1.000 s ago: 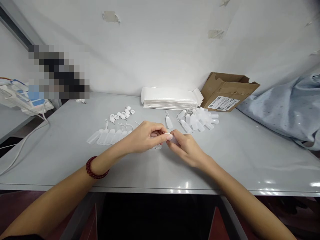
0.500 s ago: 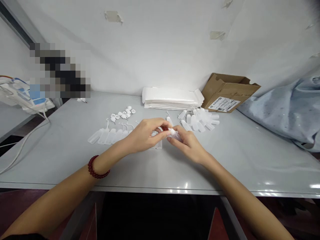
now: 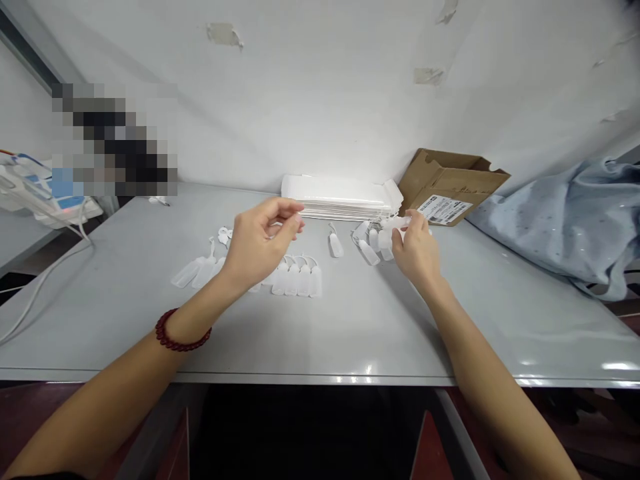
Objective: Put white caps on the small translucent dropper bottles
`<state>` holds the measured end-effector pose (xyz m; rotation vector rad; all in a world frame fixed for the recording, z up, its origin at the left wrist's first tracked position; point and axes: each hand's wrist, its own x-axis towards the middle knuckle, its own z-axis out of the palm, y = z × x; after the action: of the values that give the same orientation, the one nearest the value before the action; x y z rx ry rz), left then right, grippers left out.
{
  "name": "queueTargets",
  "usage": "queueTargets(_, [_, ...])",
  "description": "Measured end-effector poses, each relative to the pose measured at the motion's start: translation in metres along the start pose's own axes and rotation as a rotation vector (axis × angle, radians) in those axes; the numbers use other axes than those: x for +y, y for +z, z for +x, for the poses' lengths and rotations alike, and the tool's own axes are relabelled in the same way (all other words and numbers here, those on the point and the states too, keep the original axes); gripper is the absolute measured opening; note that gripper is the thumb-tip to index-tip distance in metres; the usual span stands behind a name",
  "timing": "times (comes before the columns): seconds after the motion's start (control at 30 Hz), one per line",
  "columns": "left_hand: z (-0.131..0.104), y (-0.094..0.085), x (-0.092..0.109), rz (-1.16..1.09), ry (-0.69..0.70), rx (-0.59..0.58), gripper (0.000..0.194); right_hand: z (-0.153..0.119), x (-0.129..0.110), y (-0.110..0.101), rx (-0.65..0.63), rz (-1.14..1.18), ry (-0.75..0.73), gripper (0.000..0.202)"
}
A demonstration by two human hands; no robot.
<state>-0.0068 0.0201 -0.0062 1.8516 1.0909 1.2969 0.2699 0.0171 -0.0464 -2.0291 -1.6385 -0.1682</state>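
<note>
My left hand [image 3: 267, 237] is raised above the table, its fingers loosely curled and the thumb slightly apart, with nothing visible in it. Over at the right-hand pile, my right hand [image 3: 416, 247] pinches a translucent plastic piece [image 3: 401, 223], partly hidden by the fingers. Similar frosted pieces with thin looped tails make up the pile [image 3: 369, 252]. A single looped piece [image 3: 335, 245] lies between the hands. Below my left hand runs a row of frosted pieces [image 3: 297, 280], partly covered by the wrist. Small white round parts [image 3: 224, 235] show beside that wrist.
A stack of flat white boxes [image 3: 343, 197] sits against the wall. Right of it leans an open brown carton [image 3: 450, 183] with a label. A pale blue cloth bag [image 3: 565, 220] lies at the right. White cables [image 3: 47, 287] hang over the left side.
My hands have come apart from the white piece they shared. The left rose and moved left; the right moved right and away from me, to the pile.
</note>
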Motion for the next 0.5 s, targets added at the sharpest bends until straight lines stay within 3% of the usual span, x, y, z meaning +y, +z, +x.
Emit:
queueTargets(0.17, [0.007,-0.011,0.004,0.025,-0.015,0.169,0.014,-0.007,-0.009,-0.002,0.111,-0.095,-0.038,0.044])
queueTargets(0.27, [0.014,-0.019,-0.001,0.042,-0.018,0.236,0.013,-0.022,-0.027,-0.003,0.155,0.065,-0.216,0.035])
queueTargets(0.3, [0.016,-0.022,-0.005,0.056,-0.025,0.248,0.013,-0.030,-0.036,-0.003,0.084,0.166,-0.307,0.032])
queueTargets(0.4, [0.024,-0.030,-0.017,0.117,-0.089,0.271,0.014,-0.055,-0.062,0.000,-0.314,0.408,-0.509,0.029])
queueTargets(0.5, [0.031,-0.037,-0.025,0.170,-0.134,0.278,0.016,-0.071,-0.080,0.001,-0.488,0.478,-0.581,0.042])
